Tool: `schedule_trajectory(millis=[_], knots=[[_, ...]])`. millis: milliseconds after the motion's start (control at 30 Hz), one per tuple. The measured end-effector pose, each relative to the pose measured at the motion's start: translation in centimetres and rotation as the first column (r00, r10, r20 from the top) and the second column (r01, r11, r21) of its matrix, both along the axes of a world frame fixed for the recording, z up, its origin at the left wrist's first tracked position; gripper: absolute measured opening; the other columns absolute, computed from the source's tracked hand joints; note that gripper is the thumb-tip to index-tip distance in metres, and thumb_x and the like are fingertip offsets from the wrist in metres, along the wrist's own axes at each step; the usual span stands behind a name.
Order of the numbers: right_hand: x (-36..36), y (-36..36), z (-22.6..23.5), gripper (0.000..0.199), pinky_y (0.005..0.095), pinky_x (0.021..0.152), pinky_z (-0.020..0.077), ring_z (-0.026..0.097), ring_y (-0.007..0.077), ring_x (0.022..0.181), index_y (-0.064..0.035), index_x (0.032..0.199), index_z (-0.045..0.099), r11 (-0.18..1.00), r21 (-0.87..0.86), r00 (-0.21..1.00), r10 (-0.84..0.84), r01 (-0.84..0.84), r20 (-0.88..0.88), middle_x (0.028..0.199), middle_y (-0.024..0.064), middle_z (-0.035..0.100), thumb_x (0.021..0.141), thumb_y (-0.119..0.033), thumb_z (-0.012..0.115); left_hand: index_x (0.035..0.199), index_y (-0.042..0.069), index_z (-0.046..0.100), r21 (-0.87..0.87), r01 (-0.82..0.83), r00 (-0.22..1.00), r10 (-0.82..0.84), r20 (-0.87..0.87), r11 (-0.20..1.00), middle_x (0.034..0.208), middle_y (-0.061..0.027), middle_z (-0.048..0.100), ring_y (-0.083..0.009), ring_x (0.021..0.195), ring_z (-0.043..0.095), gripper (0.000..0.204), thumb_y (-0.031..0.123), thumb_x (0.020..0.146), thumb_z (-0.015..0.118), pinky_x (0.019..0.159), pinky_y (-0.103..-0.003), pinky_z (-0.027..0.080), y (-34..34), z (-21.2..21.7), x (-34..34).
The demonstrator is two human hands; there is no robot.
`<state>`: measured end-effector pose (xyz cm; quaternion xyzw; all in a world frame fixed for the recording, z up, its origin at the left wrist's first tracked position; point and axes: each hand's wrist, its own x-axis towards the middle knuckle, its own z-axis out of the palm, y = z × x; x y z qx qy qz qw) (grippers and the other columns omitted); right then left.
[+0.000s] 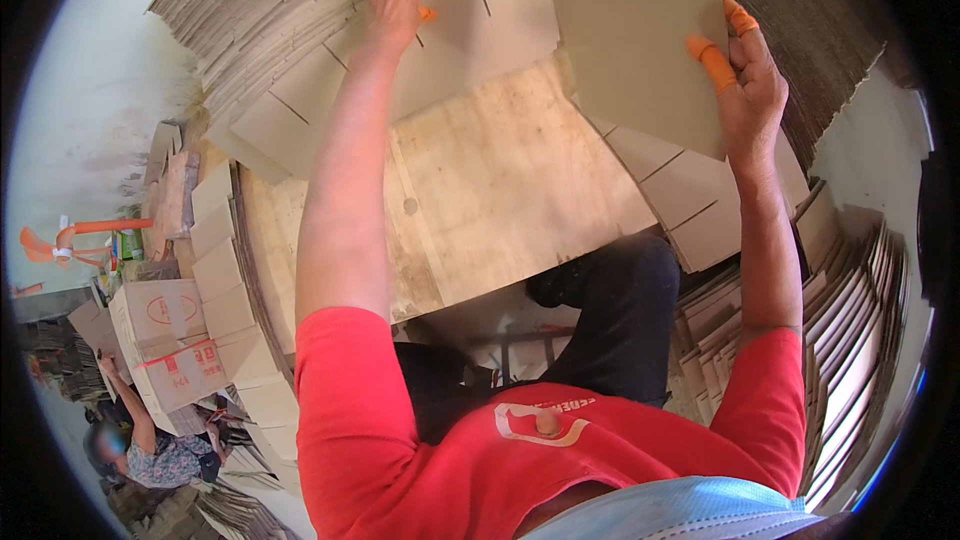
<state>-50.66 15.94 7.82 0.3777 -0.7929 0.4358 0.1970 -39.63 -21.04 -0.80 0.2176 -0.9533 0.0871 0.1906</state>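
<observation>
My right hand (752,90) grips the right edge of a plain brown cardboard sheet (640,50), its orange-covered thumb on top and another orange-covered finger at the edge. The sheet is held tilted above slotted cardboard (690,185). My left hand (397,8) is curled at the far edge of a pale slotted cardboard sheet (490,20), against a tall stack of cardboard (270,10). Orange shows on one of its digits. Its fingertips are partly hidden, so what they pinch is unclear.
A wooden board (500,190) lies before me, above my dark-trousered legs. More cardboard stacks stand at the far right (800,30) and lower right (850,340). Leftward are a white carton (165,315), an orange fan (60,245) and another person (160,455).
</observation>
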Motion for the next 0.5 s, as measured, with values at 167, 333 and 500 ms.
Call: schedule_trajectory(millis=[167, 333, 500], knots=[[0.6, -1.7, 0.2, 0.042, 0.0204, 0.053, 0.0384, 0.038, 0.0068, 0.057, -0.0074, 0.121, 0.06, 0.998, -0.059, 0.997, 0.018, -0.022, -0.073, 0.064, -0.0028, 0.041, 0.081, -0.006, 0.072, 0.091, 0.006, 0.065, -0.035, 0.149, 0.971, -0.153, -0.185, 0.988, 0.085, -0.0114, 0.066, -0.0293, 0.087, 0.06, 0.013, 0.005, 0.079, 0.061, 0.073, -0.043, 0.049, 0.3, 0.4, 2.0], [1.2, -1.9, -0.1, 0.046, 0.0166, 0.058, 0.0422, 0.042, 0.0038, 0.06, -0.0077, 0.128, 0.057, 0.997, 0.0, 0.97, 0.069, -0.071, -0.232, 0.066, -0.0041, 0.052, 0.084, -0.004, 0.069, 0.089, 0.005, 0.065, 0.153, 0.244, 0.97, -0.241, -0.041, 0.958, 0.08, -0.0127, 0.064, -0.0301, 0.082, 0.061, 0.012, 0.004, 0.078, 0.059, 0.066, -0.044, 0.049, 4.7, 1.8, 4.1], [4.6, -3.2, 1.7, 0.048, 0.0259, 0.059, 0.0475, 0.064, 0.0141, 0.067, 0.0012, 0.123, 0.055, 0.994, -0.06, 0.995, 0.095, -0.094, 0.028, 0.09, 0.0193, 0.065, 0.077, 0.002, 0.069, 0.081, 0.008, 0.063, 0.152, 0.283, 0.953, -0.295, 0.068, 0.947, 0.081, -0.0093, 0.065, -0.0303, 0.079, 0.062, 0.008, 0.004, 0.076, 0.059, 0.064, -0.039, 0.05, 8.5, 1.5, 5.1]])
